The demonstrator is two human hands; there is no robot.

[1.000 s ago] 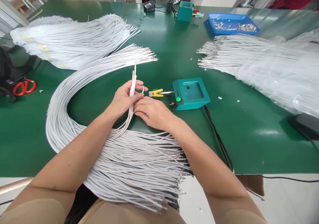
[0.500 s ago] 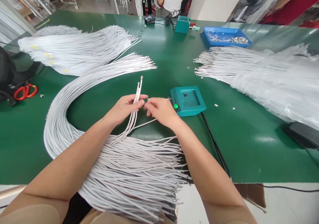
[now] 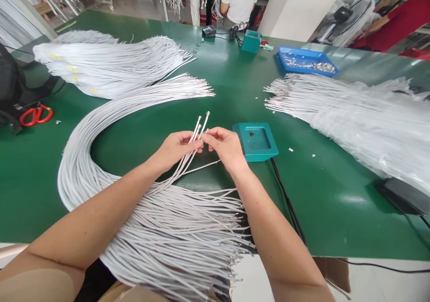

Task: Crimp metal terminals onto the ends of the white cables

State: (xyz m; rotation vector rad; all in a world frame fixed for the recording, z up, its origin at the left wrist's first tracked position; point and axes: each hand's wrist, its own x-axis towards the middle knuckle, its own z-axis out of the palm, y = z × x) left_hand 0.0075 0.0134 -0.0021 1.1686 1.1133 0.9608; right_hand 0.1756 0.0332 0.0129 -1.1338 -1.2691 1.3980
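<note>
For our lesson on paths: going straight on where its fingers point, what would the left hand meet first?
Most likely the right hand, directly ahead of the left hand; the two look nearly touching, though the depth between them is unclear.

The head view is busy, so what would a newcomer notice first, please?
Probably the curved bundle of white cables, sweeping across the left of the green table. Then, at centre, the left hand holding a few strands beside the right hand. The blue tray sits near the far edge.
</note>
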